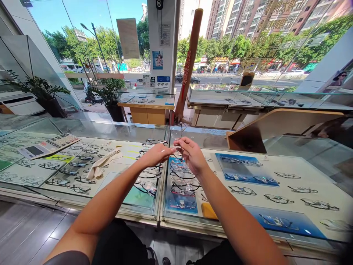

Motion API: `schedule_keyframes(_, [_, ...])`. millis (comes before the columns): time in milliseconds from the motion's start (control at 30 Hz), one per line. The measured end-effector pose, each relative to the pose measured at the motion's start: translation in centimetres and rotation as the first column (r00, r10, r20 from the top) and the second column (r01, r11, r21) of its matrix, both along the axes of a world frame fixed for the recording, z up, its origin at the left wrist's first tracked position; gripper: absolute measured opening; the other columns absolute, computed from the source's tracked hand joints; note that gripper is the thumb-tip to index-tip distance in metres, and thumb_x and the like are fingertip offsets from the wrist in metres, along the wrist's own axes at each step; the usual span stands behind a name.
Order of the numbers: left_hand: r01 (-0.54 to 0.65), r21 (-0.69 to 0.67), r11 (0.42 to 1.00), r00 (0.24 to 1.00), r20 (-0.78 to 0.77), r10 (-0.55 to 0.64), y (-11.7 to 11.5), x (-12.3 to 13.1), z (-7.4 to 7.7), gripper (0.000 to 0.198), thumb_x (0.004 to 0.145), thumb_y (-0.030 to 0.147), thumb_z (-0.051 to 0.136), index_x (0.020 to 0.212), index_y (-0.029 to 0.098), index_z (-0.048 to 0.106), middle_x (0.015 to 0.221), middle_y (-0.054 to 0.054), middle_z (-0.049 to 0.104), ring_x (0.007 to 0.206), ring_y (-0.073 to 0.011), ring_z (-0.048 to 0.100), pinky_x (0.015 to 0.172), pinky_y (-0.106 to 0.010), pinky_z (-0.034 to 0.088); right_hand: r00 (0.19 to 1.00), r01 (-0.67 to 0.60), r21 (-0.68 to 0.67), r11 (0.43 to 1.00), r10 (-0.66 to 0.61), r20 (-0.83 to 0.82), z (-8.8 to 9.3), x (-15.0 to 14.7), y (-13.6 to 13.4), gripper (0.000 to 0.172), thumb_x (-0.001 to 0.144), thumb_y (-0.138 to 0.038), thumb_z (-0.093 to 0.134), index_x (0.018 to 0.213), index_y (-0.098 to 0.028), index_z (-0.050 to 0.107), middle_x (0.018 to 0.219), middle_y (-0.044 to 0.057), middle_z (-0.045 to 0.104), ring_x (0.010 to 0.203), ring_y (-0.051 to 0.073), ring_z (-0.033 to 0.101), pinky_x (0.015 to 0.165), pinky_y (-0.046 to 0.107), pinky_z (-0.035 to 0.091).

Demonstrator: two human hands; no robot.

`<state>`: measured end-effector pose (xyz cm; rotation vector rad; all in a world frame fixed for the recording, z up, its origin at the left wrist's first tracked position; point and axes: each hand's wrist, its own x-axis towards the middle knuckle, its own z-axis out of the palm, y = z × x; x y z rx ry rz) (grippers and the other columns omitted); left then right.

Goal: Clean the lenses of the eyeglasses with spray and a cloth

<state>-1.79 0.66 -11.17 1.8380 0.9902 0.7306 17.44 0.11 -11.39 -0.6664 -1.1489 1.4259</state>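
While the left hand [156, 155] and the right hand [191, 156] meet above the glass display worktop [110, 131], both are closed in narrow pinches on a pair of clear-framed eyeglasses [176, 131]. The eyeglasses stand upright just beyond the fingertips, between and above the two hands, and their thin temples run down into the fingers, where the exact grip is partly hidden. Directly below the hands lie rows of eyeglass frames [182, 180] on the display. A crumpled beige cloth [102, 164] lies well to the left of the left hand, among more frames. A blue display card [246, 169] sits to the right of the right hand, and a yellow card [209, 211] lies below it.
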Motion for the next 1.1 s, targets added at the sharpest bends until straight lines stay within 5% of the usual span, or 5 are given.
schedule_keyframes(200, [-0.016, 0.009, 1.0, 1.0, 0.0, 0.016, 0.0, -0.4, 0.4, 0.073, 0.093, 0.078, 0.055, 0.049, 0.023, 0.038, 0.045, 0.002, 0.036, 0.045, -0.0102, 0.028, 0.05, -0.03, 0.021, 0.999, -0.019, -0.012, 1.0, 0.018, -0.029, 0.3, -0.1, -0.4, 0.044, 0.068, -0.062, 0.097, 0.08, -0.027, 0.075, 0.094, 0.002, 0.076, 0.092, 0.019, 0.063, 0.092, 0.035, 0.053])
schedule_keyframes(333, [-0.242, 0.118, 0.963, 0.969, 0.076, 0.234, 2.3, -2.6, 0.8, 0.07, 0.095, 0.081, 0.041, 0.057, 0.022, 0.049, 0.054, -0.003, 0.05, 0.054, -0.0152, 0.047, 0.058, -0.031, 0.039, 1.0, -0.01, -0.007, 1.0, 0.01, -0.028, 0.3, 0.1, -0.3, 0.043, 0.07, -0.061, 0.096, 0.08, -0.027, 0.073, 0.096, 0.002, 0.076, 0.095, 0.02, 0.064, 0.093, 0.036, 0.054])
schedule_keyframes(533, [-0.767, 0.248, 0.592, 0.634, 0.146, 0.759, 7.5, -8.7, 0.0, 0.011, 0.092, 0.032, 0.054, 0.095, 0.021, 0.057, 0.114, -0.013, 0.065, 0.122, -0.032, 0.061, 0.11, -0.045, 0.048, 1.0, -0.002, -0.002, 1.0, 0.002, -0.013, 0.1, 0.3, 0.1, 0.041, 0.072, -0.06, 0.094, 0.081, -0.027, 0.071, 0.098, 0.003, 0.076, 0.096, 0.021, 0.064, 0.094, 0.038, 0.054])
schedule_keyframes(633, [-0.854, 0.259, 0.452, 0.483, 0.07, 0.873, 8.9, -11.1, -1.4, 0.022, 0.088, 0.019, 0.059, 0.109, 0.021, 0.057, 0.13, -0.015, 0.062, 0.137, -0.035, 0.055, 0.121, -0.05, 0.042, 1.0, 0.002, -0.002, 1.0, -0.002, -0.005, -0.1, 0.4, 0.4, 0.042, 0.072, -0.061, 0.094, 0.08, -0.028, 0.072, 0.097, 0.003, 0.076, 0.096, 0.021, 0.065, 0.093, 0.037, 0.054])
schedule_keyframes(1100, [-0.85, 0.283, 0.445, 0.411, -0.175, 0.895, 10.3, -14.8, -5.4, 0.04, 0.089, 0.016, 0.068, 0.129, 0.022, 0.061, 0.136, -0.018, 0.076, 0.13, -0.0369, 0.069, 0.108, -0.044, 0.05, 1.0, 0.021, 0.011, 1.0, -0.021, 0.017, -0.2, 0.9, 0.9, 0.039, 0.073, -0.06, 0.093, 0.082, -0.028, 0.074, 0.098, 0.004, 0.077, 0.095, 0.022, 0.066, 0.086, 0.037, 0.054])
